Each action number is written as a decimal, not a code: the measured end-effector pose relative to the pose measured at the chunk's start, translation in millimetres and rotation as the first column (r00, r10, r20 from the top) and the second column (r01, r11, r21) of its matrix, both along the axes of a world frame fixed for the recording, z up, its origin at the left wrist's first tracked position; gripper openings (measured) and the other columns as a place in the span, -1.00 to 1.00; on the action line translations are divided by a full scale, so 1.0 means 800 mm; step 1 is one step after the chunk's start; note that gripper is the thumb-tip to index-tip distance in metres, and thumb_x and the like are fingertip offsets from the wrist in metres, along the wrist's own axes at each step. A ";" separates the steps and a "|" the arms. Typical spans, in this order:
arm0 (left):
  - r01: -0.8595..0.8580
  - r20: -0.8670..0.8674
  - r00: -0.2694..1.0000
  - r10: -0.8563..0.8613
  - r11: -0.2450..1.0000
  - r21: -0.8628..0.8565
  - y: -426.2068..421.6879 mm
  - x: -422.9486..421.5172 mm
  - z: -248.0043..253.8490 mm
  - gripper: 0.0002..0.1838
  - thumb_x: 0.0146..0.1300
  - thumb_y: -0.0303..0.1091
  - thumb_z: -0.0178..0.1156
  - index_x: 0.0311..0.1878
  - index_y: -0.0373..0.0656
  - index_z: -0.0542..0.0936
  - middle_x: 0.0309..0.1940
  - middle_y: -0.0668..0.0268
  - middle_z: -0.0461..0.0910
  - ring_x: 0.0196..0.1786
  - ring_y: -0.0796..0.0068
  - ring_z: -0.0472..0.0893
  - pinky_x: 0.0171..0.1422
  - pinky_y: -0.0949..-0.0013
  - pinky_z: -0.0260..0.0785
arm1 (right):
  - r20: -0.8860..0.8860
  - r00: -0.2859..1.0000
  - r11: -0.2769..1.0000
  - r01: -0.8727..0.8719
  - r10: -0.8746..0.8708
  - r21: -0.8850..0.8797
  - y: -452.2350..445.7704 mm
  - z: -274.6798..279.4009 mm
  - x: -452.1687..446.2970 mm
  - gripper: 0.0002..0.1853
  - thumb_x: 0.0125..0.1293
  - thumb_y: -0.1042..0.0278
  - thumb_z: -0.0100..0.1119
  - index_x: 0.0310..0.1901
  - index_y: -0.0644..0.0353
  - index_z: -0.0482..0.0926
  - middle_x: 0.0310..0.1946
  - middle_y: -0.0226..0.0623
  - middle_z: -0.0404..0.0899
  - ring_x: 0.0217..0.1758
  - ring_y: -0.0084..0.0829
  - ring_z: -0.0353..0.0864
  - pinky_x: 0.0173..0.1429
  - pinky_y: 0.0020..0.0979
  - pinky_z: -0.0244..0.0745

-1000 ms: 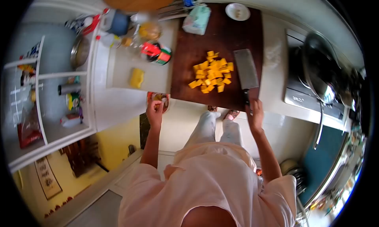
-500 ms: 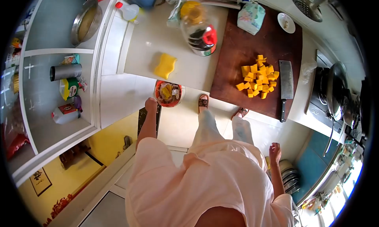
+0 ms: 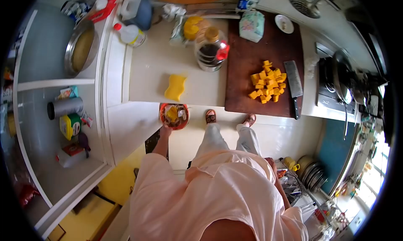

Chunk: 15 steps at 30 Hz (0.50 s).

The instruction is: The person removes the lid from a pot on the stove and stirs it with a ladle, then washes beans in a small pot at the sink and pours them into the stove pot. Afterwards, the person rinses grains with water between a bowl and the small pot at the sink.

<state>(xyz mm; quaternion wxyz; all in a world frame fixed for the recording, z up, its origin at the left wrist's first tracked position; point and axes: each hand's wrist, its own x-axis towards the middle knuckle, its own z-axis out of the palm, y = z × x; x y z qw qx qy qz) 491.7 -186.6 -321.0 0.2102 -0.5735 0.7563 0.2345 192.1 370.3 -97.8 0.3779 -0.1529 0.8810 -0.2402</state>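
My left hand (image 3: pixel 166 129) hangs low at the near left rim of a round bin (image 3: pixel 187 124) with a red-orange edge. It appears to touch that rim, but its fingers are too small and hidden to read. Scraps and a yellow piece (image 3: pixel 171 114) lie inside the bin. By my right hip, my right hand (image 3: pixel 271 162) is mostly covered by my shirt, so its fingers do not show clearly. On the counter above the bin lies a yellow wavy sponge (image 3: pixel 175 88).
Orange-yellow cubes (image 3: pixel 268 82) and a cleaver (image 3: pixel 293 82) lie on a brown board (image 3: pixel 243 67). Behind the sponge stands a bottle of dark liquid (image 3: pixel 210 52). A stove (image 3: pixel 329 83) is at right, open shelves (image 3: pixel 58 85) at left. A dish rack (image 3: pixel 291 186) stands by my right side.
My left hand has moved right, up to the bin's rim. My right hand has drawn in against my hip. The view has shifted, so the counter sits lower in it.
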 end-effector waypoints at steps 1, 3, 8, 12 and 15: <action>0.032 0.014 0.999 -0.033 0.997 0.069 0.015 -0.009 -0.004 -0.52 0.10 -0.21 0.14 0.09 -0.19 0.43 -0.15 0.13 0.57 -0.13 0.07 0.58 -0.04 0.06 0.43 | 0.005 1.000 1.000 -0.011 0.011 0.001 -0.001 0.001 0.006 -0.70 0.13 0.28 0.18 -0.11 0.18 0.55 -0.19 -0.15 0.55 -0.15 -0.28 0.57 -0.08 -0.32 0.46; 0.480 0.072 0.875 -0.480 0.877 0.006 0.053 -0.032 0.025 -0.57 0.05 -0.22 0.18 0.01 -0.14 0.45 -0.14 0.13 0.54 -0.09 0.15 0.56 -0.04 0.13 0.42 | 0.031 0.999 1.000 -0.006 0.006 -0.012 0.008 -0.007 0.023 -0.71 0.15 0.28 0.13 -0.10 0.17 0.55 -0.18 -0.15 0.55 -0.14 -0.25 0.57 -0.06 -0.31 0.46; 0.183 -0.562 0.827 0.014 0.938 0.294 0.131 -0.125 0.085 -0.63 0.28 -0.11 0.03 -0.49 -0.22 0.51 -0.73 0.14 0.52 -0.69 0.29 0.55 -0.52 0.16 0.39 | 0.032 0.997 0.995 0.078 -0.077 -0.063 0.055 -0.057 0.052 -0.71 0.20 0.26 0.01 -0.08 0.13 0.56 -0.15 -0.16 0.54 -0.12 -0.19 0.56 -0.03 -0.30 0.45; 0.465 -0.483 0.803 -0.348 0.874 0.142 0.184 -0.129 -0.009 -0.55 -0.06 0.10 0.33 -0.48 -0.18 0.65 -0.50 0.12 0.63 -0.37 0.27 0.64 -0.24 0.21 0.46 | -0.044 0.993 0.991 0.101 -0.105 -0.090 0.085 -0.051 0.062 -0.69 0.22 0.23 -0.03 -0.06 0.14 0.53 -0.13 -0.14 0.53 -0.11 -0.11 0.55 0.00 -0.28 0.45; 0.583 -0.536 0.783 -0.314 0.670 0.460 0.210 -0.184 0.010 -0.63 0.03 -0.03 0.28 -0.35 -0.20 0.66 -0.40 0.18 0.65 -0.34 0.44 0.61 -0.18 0.30 0.45 | -0.071 0.970 0.968 0.226 -0.234 -0.113 0.131 -0.061 0.078 -0.70 0.22 0.25 -0.02 -0.06 0.17 0.51 -0.14 -0.13 0.54 -0.12 -0.11 0.54 -0.03 -0.30 0.46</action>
